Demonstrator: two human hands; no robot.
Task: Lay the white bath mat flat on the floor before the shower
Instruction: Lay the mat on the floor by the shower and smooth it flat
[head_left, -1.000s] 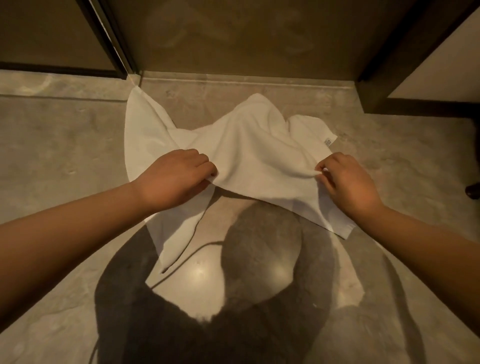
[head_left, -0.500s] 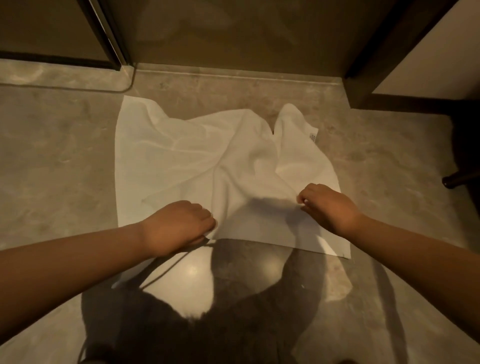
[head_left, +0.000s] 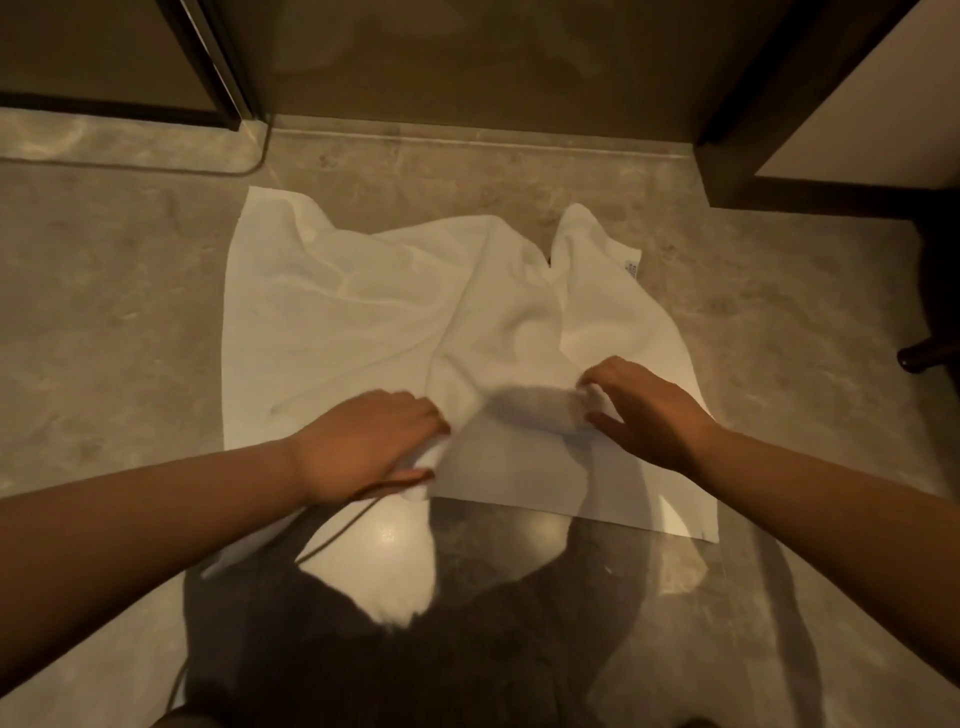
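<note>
The white bath mat lies crumpled on the grey stone floor, just in front of the shower threshold. Its far edge is wrinkled and folded, with a small label at the far right corner. The near right corner lies flat. My left hand pinches the mat's near edge at the middle left. My right hand grips a raised fold near the middle right, thumb spread. A ridge of cloth stands up between the two hands.
The glass shower door frame stands at the far left and a dark door frame at the far right. A dark furniture foot pokes in at the right edge. My shadow and a light glare cover the polished floor near me.
The mat has come down from the air onto the floor and spread wider. Both hands have drawn its near edge back toward me; my right thumb has opened out.
</note>
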